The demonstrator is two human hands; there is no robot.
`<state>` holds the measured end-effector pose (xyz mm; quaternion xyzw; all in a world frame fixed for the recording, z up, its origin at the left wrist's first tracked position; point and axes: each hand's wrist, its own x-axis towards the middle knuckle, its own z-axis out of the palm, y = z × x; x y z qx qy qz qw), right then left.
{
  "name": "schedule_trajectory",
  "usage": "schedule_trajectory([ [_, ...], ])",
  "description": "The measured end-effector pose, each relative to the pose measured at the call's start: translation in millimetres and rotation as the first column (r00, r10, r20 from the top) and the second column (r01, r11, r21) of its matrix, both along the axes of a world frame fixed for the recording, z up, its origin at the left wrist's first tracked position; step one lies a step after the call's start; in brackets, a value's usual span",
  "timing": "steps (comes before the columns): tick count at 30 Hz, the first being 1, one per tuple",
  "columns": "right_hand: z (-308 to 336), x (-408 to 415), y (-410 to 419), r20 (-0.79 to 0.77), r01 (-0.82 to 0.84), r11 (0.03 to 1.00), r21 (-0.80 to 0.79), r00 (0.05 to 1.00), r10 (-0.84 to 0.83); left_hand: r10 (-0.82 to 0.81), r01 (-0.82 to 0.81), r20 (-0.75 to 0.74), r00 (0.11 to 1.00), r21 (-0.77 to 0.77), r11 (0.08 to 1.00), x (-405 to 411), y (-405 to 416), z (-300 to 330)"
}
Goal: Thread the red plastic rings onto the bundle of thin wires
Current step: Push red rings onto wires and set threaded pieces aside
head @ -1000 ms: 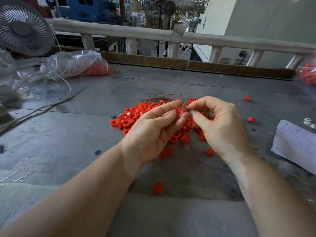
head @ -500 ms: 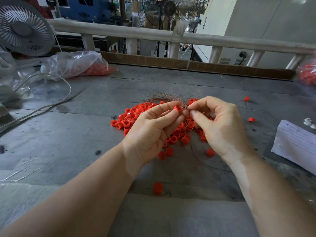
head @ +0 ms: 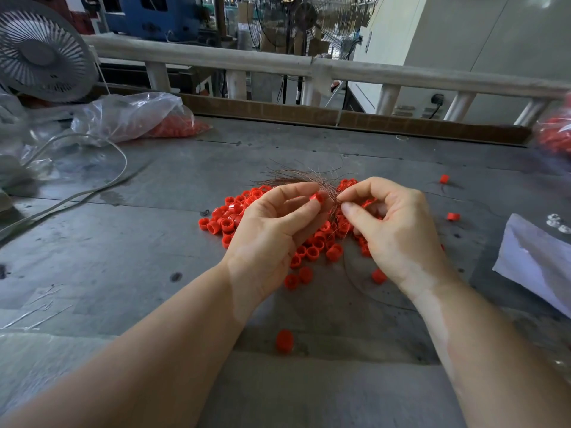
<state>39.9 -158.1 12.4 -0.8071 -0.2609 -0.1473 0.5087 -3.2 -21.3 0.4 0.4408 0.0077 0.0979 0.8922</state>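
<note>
Both hands meet just above a grey worktable (head: 129, 242), close together over a heap of red plastic rings (head: 312, 242). The left hand (head: 272, 239) pinches 1 red ring (head: 317, 198) between thumb and fingertips, its other fingers loosely curled beneath. The right hand (head: 398, 236) sits just beside it, thumb and forefinger pressed together on the bundle of thin wires (head: 296, 177) — the coppery strands fan out up and to the left from that pinch, spreading over the far edge of the heap. The held ring is right at the spot where the wires leave the right fingers; whether any strand already passes through it cannot be told.

The heap lies on the table under and between the 2 hands, with loose rings scattered around it: a single one (head: 284, 340) nearer the person, another (head: 444, 179) well off to the right, and 1 more (head: 453, 216) below that.

At the far left stand a grey fan (head: 40, 50) and a clear plastic bag (head: 133, 118) with more red pieces inside. A pale cable (head: 102, 183) curves across the table near the bag. A sheet of white paper (head: 537, 261) lies at the right edge, and a pale railing (head: 278, 60) runs along the back of the table.
</note>
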Motion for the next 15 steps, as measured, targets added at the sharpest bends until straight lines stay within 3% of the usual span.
schedule_trajectory([
  [15, -0.2, -0.6, 0.6, 0.004, 0.000, 1.000, 0.008, 1.000, 0.000, -0.017, 0.018, -0.009, 1.000, 0.018, 1.000, 0.8, 0.5, -0.9],
])
